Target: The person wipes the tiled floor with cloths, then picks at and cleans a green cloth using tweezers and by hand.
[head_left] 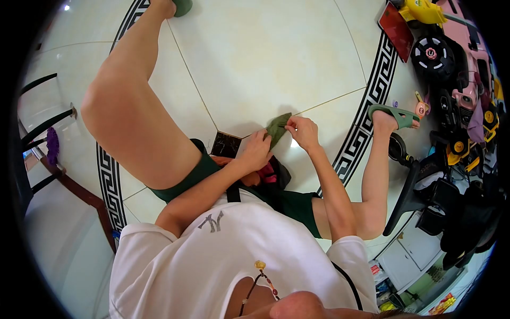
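A small olive-green piece of cloth [278, 129] is held up between my two hands, above the tiled floor between my spread legs. My left hand [257, 151] is closed on its lower left side. At its right edge, my right hand [303, 132] is closed in a pinch, and a thin dark bit shows by the fingertips, too small to name. Below the hands, a bundle of red, pink and dark fabric [277, 173] lies near my lap, partly hidden by my left forearm.
Pale floor tiles [265, 53] carry a black-and-white patterned border [366, 117]. On the right stand a pink ride-on toy car [465, 42], a red flat object [397, 32] and several toys. A dark-legged chair [45, 127] is at the left. Green slippers [396, 113] are on my feet.
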`<state>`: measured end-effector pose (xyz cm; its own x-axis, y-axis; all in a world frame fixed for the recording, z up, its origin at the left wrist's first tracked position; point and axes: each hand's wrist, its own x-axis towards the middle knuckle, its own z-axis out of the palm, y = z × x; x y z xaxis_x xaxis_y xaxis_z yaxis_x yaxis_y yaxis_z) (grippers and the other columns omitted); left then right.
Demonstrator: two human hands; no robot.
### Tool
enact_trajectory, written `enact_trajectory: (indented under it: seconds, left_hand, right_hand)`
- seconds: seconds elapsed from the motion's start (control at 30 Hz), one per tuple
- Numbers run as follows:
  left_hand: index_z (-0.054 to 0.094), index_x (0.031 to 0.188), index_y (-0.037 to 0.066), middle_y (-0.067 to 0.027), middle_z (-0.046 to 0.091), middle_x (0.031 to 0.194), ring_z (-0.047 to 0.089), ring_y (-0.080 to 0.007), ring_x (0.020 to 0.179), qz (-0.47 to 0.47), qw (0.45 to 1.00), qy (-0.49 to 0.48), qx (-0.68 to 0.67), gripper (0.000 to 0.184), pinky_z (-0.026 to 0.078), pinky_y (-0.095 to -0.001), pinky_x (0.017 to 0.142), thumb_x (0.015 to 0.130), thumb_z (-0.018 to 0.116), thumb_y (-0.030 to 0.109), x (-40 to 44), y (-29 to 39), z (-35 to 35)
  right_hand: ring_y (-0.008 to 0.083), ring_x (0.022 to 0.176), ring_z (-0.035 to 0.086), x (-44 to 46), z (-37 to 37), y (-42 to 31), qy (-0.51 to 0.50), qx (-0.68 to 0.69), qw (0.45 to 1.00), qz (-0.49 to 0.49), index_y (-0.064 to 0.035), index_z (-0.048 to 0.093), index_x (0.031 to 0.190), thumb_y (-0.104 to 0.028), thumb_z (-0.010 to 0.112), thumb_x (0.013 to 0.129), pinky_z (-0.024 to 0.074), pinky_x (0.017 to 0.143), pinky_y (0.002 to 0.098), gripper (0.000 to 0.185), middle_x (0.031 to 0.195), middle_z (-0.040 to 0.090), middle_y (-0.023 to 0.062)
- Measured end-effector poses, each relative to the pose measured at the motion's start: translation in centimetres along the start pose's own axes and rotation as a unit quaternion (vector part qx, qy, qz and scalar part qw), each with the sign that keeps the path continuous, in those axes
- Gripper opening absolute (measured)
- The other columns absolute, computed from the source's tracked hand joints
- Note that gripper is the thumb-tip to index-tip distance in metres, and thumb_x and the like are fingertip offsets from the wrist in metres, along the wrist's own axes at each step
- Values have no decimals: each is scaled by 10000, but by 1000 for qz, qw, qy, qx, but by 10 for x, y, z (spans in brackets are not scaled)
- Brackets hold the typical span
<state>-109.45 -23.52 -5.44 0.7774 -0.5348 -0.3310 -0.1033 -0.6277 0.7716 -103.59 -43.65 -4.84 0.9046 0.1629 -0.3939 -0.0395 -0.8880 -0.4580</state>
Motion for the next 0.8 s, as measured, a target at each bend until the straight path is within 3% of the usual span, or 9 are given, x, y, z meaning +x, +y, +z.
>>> enact_trajectory:
  seconds: [0.13, 0.3, 0.53, 0.63, 0.8]
  left_hand:
    - [462, 1215, -73, -263, 415, 1269, 407, -431, 1184, -2, 996, -1, -91, 562, 374, -449, 1005, 748, 697, 134, -1, -1, 18]
    - [441, 1230, -69, -275, 363, 1310, 409, -446, 1182, -12, 997, -8, -78, 582, 372, -455, 1010, 744, 698, 120, -2, 4, 18]
    - [437, 1195, -109, -299, 206, 1423, 394, -468, 1201, 9, 999, 19, -37, 578, 377, -456, 1008, 725, 707, 88, -3, 7, 14]
    - [456, 1144, -160, -320, 217, 1415, 472, -438, 1065, 32, 999, 21, -5, 562, 412, -443, 950, 720, 711, 107, -3, 9, 11]
    - [449, 1185, -137, -306, 194, 1439, 470, -436, 1081, 22, 1000, -14, 1, 600, 410, -446, 961, 714, 722, 115, -3, 9, 11]
  right_hand:
    - [287, 716, 637, 4, -2, -1, 2, 26, 1000, 4, -92, 657, 778, -202, 697, 764, 490, 629, 402, 118, 738, 666, 82]
    - [267, 680, 635, 12, -2, 7, 4, 44, 999, -23, -54, 673, 779, -186, 729, 752, 490, 619, 354, 146, 731, 663, 109]
    - [261, 679, 636, 12, -16, 2, -6, -6, 1000, -1, -58, 677, 780, -199, 719, 757, 487, 612, 356, 149, 729, 665, 93]
    - [259, 673, 633, 12, -16, 3, 7, -19, 1000, -17, -67, 677, 775, -204, 716, 755, 482, 602, 357, 143, 723, 663, 88]
    - [265, 643, 623, 20, -8, 1, -3, -21, 1000, -7, -72, 671, 730, -208, 723, 738, 473, 578, 368, 145, 671, 647, 86]
